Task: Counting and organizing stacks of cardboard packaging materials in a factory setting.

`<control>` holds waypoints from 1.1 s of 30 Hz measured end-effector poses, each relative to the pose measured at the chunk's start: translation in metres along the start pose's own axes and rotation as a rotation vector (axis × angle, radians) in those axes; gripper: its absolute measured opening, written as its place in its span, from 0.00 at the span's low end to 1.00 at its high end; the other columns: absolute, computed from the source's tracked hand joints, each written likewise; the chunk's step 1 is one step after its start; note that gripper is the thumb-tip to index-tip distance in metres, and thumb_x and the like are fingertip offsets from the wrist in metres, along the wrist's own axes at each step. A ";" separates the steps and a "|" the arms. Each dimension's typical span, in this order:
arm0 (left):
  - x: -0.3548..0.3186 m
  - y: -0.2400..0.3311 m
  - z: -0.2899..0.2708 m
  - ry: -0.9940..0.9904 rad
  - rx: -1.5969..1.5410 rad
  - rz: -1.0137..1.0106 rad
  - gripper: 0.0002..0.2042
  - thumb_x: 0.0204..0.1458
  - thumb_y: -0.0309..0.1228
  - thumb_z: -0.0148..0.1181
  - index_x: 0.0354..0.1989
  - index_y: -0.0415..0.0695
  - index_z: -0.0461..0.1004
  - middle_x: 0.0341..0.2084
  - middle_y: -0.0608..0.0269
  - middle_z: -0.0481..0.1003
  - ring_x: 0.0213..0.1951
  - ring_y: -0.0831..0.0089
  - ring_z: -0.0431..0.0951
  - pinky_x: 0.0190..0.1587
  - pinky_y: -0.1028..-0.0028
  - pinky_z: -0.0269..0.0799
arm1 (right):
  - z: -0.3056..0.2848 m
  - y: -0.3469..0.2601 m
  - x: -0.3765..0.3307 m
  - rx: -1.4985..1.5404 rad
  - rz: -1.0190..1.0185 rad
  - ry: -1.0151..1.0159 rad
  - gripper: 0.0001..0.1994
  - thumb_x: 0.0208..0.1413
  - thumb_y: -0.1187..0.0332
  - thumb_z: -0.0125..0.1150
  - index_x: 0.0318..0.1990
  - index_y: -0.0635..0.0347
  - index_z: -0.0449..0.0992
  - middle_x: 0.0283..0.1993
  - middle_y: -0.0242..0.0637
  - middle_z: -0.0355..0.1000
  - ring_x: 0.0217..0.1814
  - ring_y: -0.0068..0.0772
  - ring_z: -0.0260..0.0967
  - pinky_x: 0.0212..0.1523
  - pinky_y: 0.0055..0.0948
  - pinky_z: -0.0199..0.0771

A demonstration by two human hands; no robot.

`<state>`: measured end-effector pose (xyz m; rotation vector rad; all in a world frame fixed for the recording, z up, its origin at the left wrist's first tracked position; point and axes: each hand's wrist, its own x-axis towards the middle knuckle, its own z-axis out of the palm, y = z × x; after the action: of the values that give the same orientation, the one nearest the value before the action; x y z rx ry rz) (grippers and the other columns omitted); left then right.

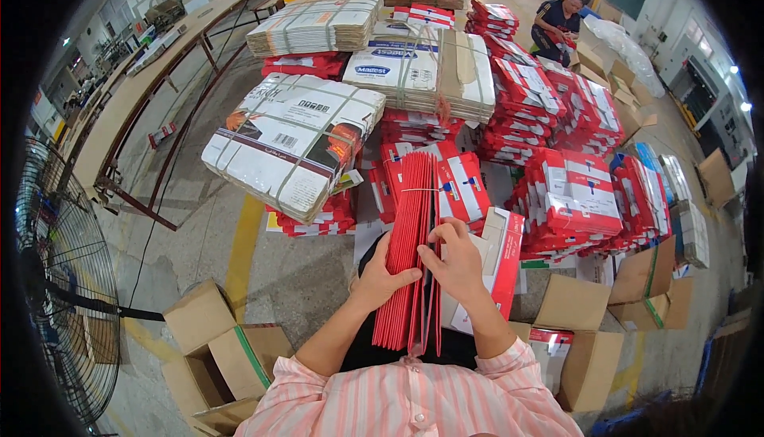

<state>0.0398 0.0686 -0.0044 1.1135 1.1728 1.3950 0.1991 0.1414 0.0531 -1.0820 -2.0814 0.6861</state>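
A thick stack of flat red cartons point(414, 222) stands on edge in front of me, bound by a thin white strap. My left hand point(382, 271) presses flat against the stack's left face. My right hand point(455, 255) grips the stack's right side, thumb pushed between the sheets near the near end. Beside it on the right leans a red-and-white flat carton point(500, 262).
Strapped bundles of white printed flat cartons point(290, 142) and red ones point(569, 190) are piled ahead. Open brown boxes point(219, 349) sit at lower left and more point(589, 333) at right. A floor fan point(60, 278) stands at left. A person point(557, 23) crouches far back.
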 end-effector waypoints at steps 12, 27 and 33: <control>-0.001 -0.003 -0.008 0.049 0.022 -0.062 0.40 0.51 0.30 0.66 0.69 0.39 0.49 0.54 0.54 0.70 0.52 0.71 0.72 0.57 0.71 0.66 | -0.009 0.000 -0.001 -0.076 0.016 0.027 0.09 0.43 0.75 0.59 0.35 0.56 0.73 0.55 0.48 0.66 0.41 0.49 0.74 0.39 0.41 0.74; -0.001 0.003 -0.005 -0.003 -0.113 -0.109 0.44 0.47 0.33 0.72 0.69 0.38 0.49 0.57 0.55 0.67 0.54 0.71 0.71 0.58 0.71 0.65 | -0.002 -0.008 -0.003 -0.158 -0.034 0.049 0.09 0.47 0.74 0.59 0.38 0.58 0.76 0.58 0.51 0.64 0.43 0.49 0.74 0.43 0.41 0.75; -0.001 -0.010 -0.009 0.035 -0.031 -0.066 0.42 0.49 0.33 0.70 0.69 0.40 0.50 0.55 0.56 0.68 0.52 0.72 0.70 0.57 0.71 0.65 | -0.004 -0.010 0.000 -0.154 0.062 0.042 0.08 0.44 0.74 0.61 0.35 0.57 0.73 0.59 0.52 0.63 0.43 0.49 0.73 0.41 0.41 0.75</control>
<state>0.0321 0.0675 -0.0158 1.0233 1.1982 1.3824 0.1976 0.1364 0.0628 -1.2406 -2.0993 0.5343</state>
